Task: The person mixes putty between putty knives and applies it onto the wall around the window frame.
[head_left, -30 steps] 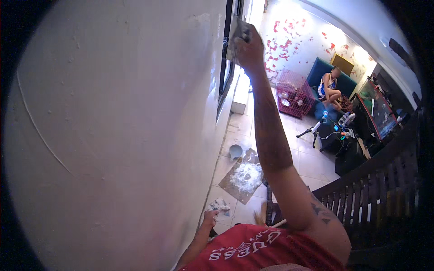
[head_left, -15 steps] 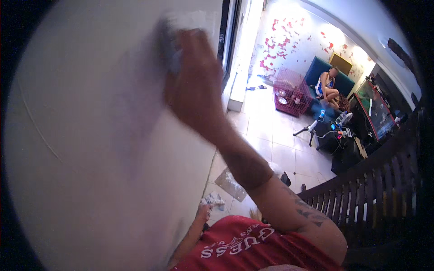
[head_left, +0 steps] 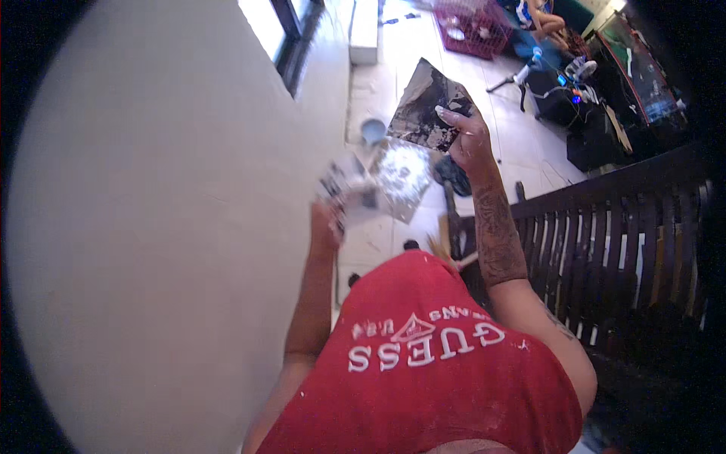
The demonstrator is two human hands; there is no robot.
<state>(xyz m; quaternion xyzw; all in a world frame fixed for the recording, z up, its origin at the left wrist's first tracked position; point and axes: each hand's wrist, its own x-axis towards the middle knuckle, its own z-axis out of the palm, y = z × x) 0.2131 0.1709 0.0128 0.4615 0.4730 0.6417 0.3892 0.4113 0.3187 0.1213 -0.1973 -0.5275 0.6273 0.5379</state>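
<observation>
My right hand (head_left: 470, 140) grips a thin, dark, four-cornered sheet (head_left: 427, 106) by its near edge, thumb on top. Pale patches are smeared over the sheet, and white residue coats my fingertips. Lower and to the left, my left hand (head_left: 327, 223) holds a white-and-grey flat thing (head_left: 349, 181), too blurred to name, close beside the wall. Both hands are apart from the pale wall (head_left: 174, 227). Beneath them on the floor lies a flat board (head_left: 404, 178) covered with white material.
A small bluish bowl (head_left: 373, 131) stands by the wall's foot. Along my right runs a dark slatted wooden bench (head_left: 590, 250). Farther off are a pink wire cage (head_left: 473, 34), a tripod (head_left: 522, 76) and a seated person (head_left: 541, 19). A broom (head_left: 442, 246) lies near my feet.
My right hand has come down off the upper wall and now holds the sheet out over the floor. My left hand has risen away from my side. The view has tilted downward.
</observation>
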